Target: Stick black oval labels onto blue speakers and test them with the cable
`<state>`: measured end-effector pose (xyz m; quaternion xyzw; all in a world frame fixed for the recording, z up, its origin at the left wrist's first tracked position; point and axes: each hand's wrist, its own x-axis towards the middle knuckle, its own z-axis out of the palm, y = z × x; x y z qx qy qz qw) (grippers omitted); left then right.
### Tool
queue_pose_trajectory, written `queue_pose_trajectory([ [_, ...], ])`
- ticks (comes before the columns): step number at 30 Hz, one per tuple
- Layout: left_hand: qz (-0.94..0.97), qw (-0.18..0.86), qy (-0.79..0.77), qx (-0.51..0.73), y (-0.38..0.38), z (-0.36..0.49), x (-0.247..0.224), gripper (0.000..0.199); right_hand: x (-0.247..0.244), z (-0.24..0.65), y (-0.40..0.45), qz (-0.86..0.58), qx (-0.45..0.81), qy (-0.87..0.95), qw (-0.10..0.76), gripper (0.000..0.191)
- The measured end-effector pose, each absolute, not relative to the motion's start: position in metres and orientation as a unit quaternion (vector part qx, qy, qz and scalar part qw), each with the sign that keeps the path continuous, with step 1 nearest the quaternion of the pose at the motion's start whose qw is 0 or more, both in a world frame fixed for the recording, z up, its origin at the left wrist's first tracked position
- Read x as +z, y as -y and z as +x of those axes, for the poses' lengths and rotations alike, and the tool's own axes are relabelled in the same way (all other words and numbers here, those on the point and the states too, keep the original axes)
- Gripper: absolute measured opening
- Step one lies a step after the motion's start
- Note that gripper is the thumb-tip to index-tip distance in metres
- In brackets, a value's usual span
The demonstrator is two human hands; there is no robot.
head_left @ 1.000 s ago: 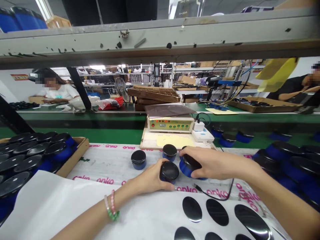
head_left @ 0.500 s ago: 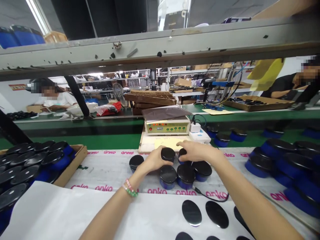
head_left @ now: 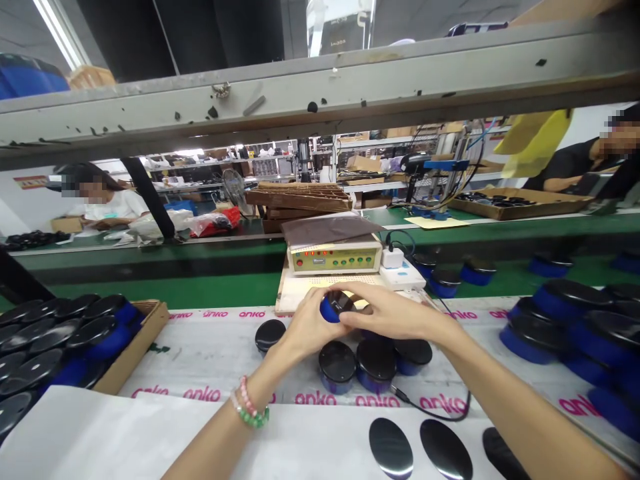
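Note:
Both my hands are on one round blue unit with a black top (head_left: pixel 331 308), tilted above the table in front of the control box. My left hand (head_left: pixel 306 323) wraps its left side, with a beaded bracelet on the wrist. My right hand (head_left: pixel 383 310) reaches over from the right, its thumb and fingers on the same unit. Just below stand similar units, among them one black-topped unit (head_left: pixel 337 363) and another (head_left: pixel 376 363). A separate unit (head_left: pixel 270 333) stands left of my left hand. A black cable (head_left: pixel 425 410) lies near them.
A control box (head_left: pixel 335 259) with lit red indicators stands behind my hands. A cardboard tray (head_left: pixel 133 347) of units is at left; more units (head_left: pixel 535 337) are at right. Black discs (head_left: pixel 391 447) lie on white sheeting in front. Two people sit across the green conveyor.
My right hand has moved left onto the unit in my left hand, which is now tilted with its blue side showing. The view has shifted slightly.

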<state>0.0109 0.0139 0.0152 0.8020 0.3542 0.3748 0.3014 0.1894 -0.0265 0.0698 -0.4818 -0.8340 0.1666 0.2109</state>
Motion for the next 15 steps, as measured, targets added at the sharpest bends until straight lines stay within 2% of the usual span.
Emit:
queue_pose_trajectory([
  [6, 0.821, 0.294, -0.332, 0.359, -0.006, 0.007, 0.036, 0.047, 0.062, 0.18, 0.021, -0.444, 0.163, 0.829, 0.299, 0.034],
  [12, 0.836, 0.235, -0.344, 0.356, 0.001, 0.002, 0.049, 0.048, 0.06, 0.172, 0.025, -0.443, 0.129, 0.82, 0.338, 0.037],
  [15, 0.822, 0.196, -0.397, 0.359, -0.006, -0.007, 0.058, 0.05, 0.066, 0.169, 0.026, -0.44, 0.112, 0.822, 0.343, 0.046],
])
